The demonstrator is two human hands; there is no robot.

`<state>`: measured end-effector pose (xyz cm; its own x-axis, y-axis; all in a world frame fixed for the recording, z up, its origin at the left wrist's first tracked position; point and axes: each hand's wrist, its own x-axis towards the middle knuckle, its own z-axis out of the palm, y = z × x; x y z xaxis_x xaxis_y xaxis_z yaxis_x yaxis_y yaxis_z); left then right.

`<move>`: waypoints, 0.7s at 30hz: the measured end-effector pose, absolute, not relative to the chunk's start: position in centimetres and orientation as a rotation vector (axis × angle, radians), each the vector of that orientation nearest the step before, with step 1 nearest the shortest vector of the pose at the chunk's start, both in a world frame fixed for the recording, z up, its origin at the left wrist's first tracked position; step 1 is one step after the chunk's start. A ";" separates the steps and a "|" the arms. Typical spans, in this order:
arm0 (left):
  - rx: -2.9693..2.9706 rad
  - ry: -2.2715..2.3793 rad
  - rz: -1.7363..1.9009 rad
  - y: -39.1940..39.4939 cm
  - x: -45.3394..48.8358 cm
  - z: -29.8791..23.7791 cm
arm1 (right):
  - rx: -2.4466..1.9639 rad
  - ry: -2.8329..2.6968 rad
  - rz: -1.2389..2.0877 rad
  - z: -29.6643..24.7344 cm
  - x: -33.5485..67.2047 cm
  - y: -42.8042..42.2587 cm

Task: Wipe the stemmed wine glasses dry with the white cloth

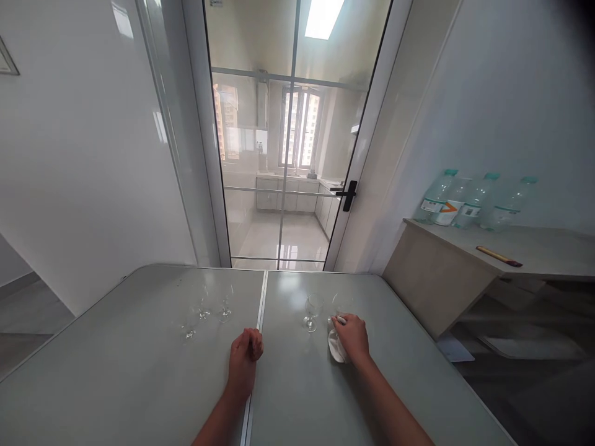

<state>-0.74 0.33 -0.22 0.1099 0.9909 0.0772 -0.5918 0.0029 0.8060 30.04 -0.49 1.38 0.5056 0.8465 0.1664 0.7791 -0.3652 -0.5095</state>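
Where the right hand (pixel 353 337) grips: a white cloth (pixel 337 349), a wine glass (pixel 343 301) just beyond, contact unclear.
Left hand (pixel 245 353): loosely curled beside the table seam (pixel 263 299).
Other wine glasses (pixel 225 308): three left of the seam, one right.

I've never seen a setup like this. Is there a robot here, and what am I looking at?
No robot: these are a person's two bare hands. The single picture comes from a camera worn on the head, looking forward and down. On the grey table stand stemmed glasses: three to the left and two to the right. The right hand holds a white cloth beside the right pair; whether it touches the farther glass is hard to tell. The left hand is curled near the table's seam, with nothing visible in it. Bottles stand on a shelf at right.
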 end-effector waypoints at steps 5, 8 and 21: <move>0.884 0.738 1.482 0.2 -0.9 0.0 | -2.261 -1.344 0.172 1.2 29.6 -0.6; 0.996 0.897 1.607 0.1 -1.6 0.2 | -2.285 -1.338 0.157 1.1 29.5 -0.7; 1.193 1.712 2.297 2.0 -9.1 3.4 | -2.247 -1.420 0.238 -0.1 30.4 -1.3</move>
<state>-9.07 1.96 3.36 -0.7037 0.4527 0.5475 0.3955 -0.3907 0.8313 30.38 -1.27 -0.06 0.4496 0.8875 0.1007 0.8065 -0.3549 -0.4729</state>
